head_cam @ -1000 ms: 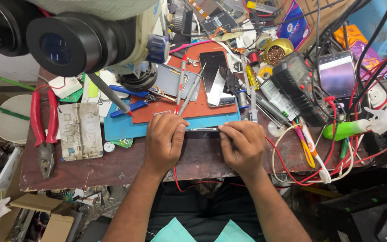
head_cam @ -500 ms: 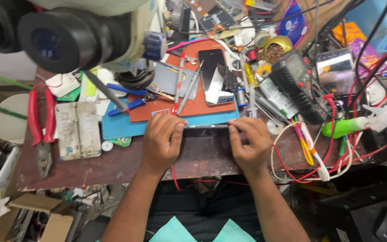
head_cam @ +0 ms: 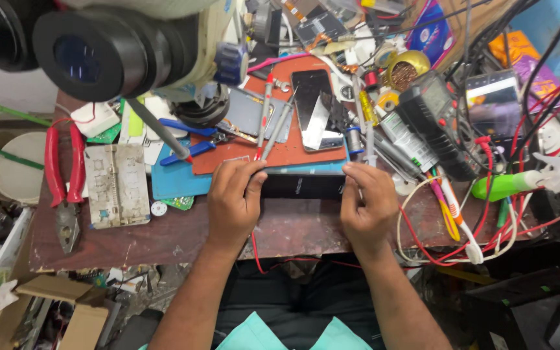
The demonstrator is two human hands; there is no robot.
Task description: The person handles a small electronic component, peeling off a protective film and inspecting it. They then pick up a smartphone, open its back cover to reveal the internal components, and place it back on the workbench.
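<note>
Holding the dark phone (head_cam: pixel 303 186) flat at the near edge of the table (head_cam: pixel 163 236), left hand (head_cam: pixel 233 202) pinching its left end, right hand (head_cam: pixel 365 206) pinching its right end. Best kept level, pressure even at both ends, thumbs off the middle. No container holding parts is clear; a second phone (head_cam: pixel 315 110) lies on the red mat (head_cam: pixel 228 152).

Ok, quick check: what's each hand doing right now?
Left hand: closed on the left end of the dark phone.
Right hand: closed on the phone's right end.
</note>
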